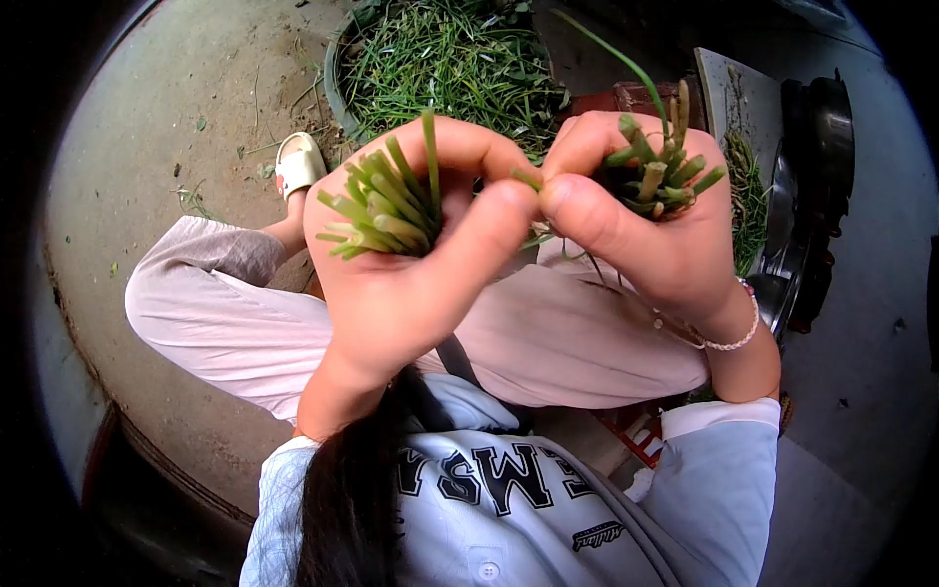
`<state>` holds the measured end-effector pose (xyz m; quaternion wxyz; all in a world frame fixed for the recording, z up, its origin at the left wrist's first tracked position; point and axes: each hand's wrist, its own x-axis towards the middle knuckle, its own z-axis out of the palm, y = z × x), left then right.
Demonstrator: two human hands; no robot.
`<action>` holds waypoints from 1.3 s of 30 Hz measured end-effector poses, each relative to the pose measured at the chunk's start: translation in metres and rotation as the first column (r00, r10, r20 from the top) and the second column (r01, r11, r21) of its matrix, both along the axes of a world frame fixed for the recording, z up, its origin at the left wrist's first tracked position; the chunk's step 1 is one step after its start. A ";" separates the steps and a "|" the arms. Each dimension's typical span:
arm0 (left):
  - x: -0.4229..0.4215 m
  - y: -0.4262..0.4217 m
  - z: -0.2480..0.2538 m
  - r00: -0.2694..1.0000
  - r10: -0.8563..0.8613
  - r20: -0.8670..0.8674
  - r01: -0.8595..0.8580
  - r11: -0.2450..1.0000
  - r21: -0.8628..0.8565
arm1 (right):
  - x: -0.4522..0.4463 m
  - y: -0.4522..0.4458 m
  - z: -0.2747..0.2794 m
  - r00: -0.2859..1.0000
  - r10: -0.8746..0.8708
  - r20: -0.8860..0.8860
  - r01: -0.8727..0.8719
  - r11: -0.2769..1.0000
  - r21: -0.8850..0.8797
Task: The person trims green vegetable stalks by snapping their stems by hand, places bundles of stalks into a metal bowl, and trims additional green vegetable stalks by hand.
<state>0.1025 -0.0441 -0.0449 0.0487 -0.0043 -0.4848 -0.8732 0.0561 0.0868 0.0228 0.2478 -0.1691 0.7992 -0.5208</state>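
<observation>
My left hand [411, 245] is closed round a bundle of cut green stems [386, 205], their ends pointing up out of the fist. A second bundle of stems [657, 176], thicker and browner at the ends, is wrapped in the fingers of my right hand [641, 225]. Both hands are raised above my lap, thumbs and forefingers meeting in the middle. Between those fingertips a short green stem piece [528, 179] is pinched. One long thin blade curves up from the right bundle. The lower parts of both bundles are hidden by the hands.
Beyond my hands stands a round tub [335, 78] heaped with cut green stalks and leaves [450, 68]. More greens [748, 201] lie to the right beside dark metal pans [827, 147]. A pale slipper [299, 162] is on my foot at the left, on a concrete floor with scattered bits.
</observation>
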 end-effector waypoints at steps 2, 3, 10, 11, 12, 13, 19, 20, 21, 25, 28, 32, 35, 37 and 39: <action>0.001 0.000 0.002 0.999 -0.002 0.036 0.001 1.000 0.015 | 0.002 -0.002 0.001 0.999 -0.022 0.026 0.022 1.000 0.007; 0.001 0.001 0.002 0.999 -0.011 0.049 0.010 1.000 0.023 | 0.003 -0.002 0.002 0.998 -0.044 0.051 0.044 0.999 0.015; -0.003 0.002 0.001 0.999 -0.004 0.044 0.003 0.999 0.033 | 0.003 0.003 0.002 0.994 -0.020 0.106 0.011 0.996 0.092; -0.003 0.003 0.000 0.999 -0.004 0.043 0.003 0.999 0.033 | 0.003 0.003 0.001 0.993 -0.021 0.114 0.010 0.995 0.097; -0.004 0.004 -0.003 1.000 0.015 0.005 -0.015 0.999 -0.031 | 0.004 0.004 0.001 0.992 -0.022 0.121 0.009 0.995 0.103; -0.004 0.004 -0.004 0.999 0.033 -0.034 -0.036 0.995 -0.094 | 0.004 0.005 -0.001 0.992 -0.022 0.121 0.009 0.995 0.103; -0.011 0.004 -0.010 0.982 0.131 -0.134 -0.158 0.964 -0.213 | 0.005 0.003 -0.002 0.986 -0.074 0.149 0.072 0.997 0.014; -0.011 0.004 -0.009 0.991 0.123 -0.053 -0.130 0.980 -0.153 | 0.004 0.004 -0.002 0.985 -0.063 0.160 0.061 0.998 0.017; -0.012 0.003 -0.008 0.991 0.122 -0.054 -0.129 0.980 -0.153 | 0.003 0.005 -0.002 0.984 -0.053 0.170 0.050 0.999 0.021; -0.019 -0.011 -0.020 0.978 0.209 -0.006 -0.209 0.978 0.004 | 0.003 0.005 0.000 0.971 -0.095 0.219 0.101 0.995 -0.016; -0.020 -0.009 -0.016 0.963 0.268 0.040 -0.265 0.962 -0.068 | 0.002 0.006 0.005 0.964 -0.110 0.242 0.119 0.992 -0.026; -0.016 -0.004 -0.009 0.997 0.041 0.058 -0.043 0.998 0.035 | 0.000 0.010 0.000 0.965 -0.145 0.218 0.152 0.988 -0.013; -0.012 -0.002 -0.006 0.995 -0.094 0.019 0.091 0.985 0.145 | 0.001 0.009 -0.003 0.973 -0.122 0.193 0.137 0.988 -0.067; -0.014 0.003 -0.012 0.991 -0.090 -0.103 0.106 0.981 0.163 | 0.003 0.007 -0.004 0.976 -0.103 0.194 0.125 0.987 -0.101; -0.012 0.006 -0.007 0.996 -0.073 -0.058 0.085 0.971 0.224 | 0.003 0.006 -0.004 0.977 -0.072 0.198 0.099 0.986 -0.131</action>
